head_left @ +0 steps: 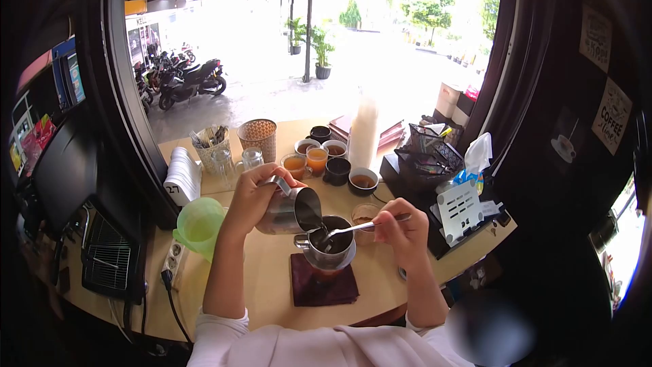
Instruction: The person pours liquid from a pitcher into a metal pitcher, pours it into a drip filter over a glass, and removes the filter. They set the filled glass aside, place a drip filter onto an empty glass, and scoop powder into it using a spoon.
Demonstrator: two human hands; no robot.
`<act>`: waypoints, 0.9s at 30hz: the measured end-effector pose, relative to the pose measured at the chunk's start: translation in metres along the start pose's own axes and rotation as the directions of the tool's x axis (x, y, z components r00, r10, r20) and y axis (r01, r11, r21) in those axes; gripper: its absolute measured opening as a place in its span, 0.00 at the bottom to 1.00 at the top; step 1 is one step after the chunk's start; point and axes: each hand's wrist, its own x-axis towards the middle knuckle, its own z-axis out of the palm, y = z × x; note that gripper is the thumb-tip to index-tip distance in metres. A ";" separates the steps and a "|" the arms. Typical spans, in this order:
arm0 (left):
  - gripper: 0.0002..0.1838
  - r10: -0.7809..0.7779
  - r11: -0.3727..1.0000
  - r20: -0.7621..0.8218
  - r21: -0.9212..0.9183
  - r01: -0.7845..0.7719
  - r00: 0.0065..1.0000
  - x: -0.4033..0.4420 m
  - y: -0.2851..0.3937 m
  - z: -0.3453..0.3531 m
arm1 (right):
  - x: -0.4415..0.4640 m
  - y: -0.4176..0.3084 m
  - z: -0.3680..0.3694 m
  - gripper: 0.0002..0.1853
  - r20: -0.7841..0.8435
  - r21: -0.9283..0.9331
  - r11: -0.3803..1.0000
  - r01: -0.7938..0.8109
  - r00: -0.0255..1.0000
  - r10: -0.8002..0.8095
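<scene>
My left hand (pixel 250 197) grips the handle of a metal pitcher (pixel 280 216), which is tilted to the right with its spout over a metal coffee dripper (pixel 316 255). A thin dark stream seems to run from the spout. Pinched in my right hand (pixel 402 230) is a spoon (pixel 361 226), its bowl end inside the dripper's mouth. The dripper rests on a vessel with something reddish in it, mostly hidden below. Under that lies a folded dark red cloth (pixel 304 289). A glass with brown contents (pixel 365 213) stands just behind my right hand.
Behind my hands stand several cups of drinks, including an orange drink (pixel 316 158) and a black cup (pixel 337 171). A green pitcher (pixel 200 224) and a power strip (pixel 174 258) are on the left. A pen organizer (pixel 435 153) and a card stand (pixel 459 211) sit right.
</scene>
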 end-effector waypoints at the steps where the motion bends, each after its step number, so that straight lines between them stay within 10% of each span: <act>1: 0.12 0.008 1.000 0.001 0.001 -0.008 1.000 0.001 -0.001 -0.001 | 0.001 0.001 -0.001 0.10 -0.007 0.006 1.000 0.001 1.000 -0.001; 18: 0.12 0.028 0.999 0.015 0.022 -0.028 1.000 0.001 0.000 0.000 | 0.001 -0.003 0.002 0.09 -0.027 0.132 0.991 -0.014 0.999 0.018; 24: 0.12 0.014 1.000 0.027 0.015 -0.015 1.000 0.002 0.005 0.003 | 0.001 0.005 -0.001 0.11 0.056 -0.105 0.992 0.074 0.996 -0.068; 27: 0.12 0.041 0.999 0.030 -0.005 -0.041 0.999 0.002 0.002 0.003 | 0.001 -0.002 0.001 0.12 -0.031 0.092 0.994 0.058 0.998 -0.055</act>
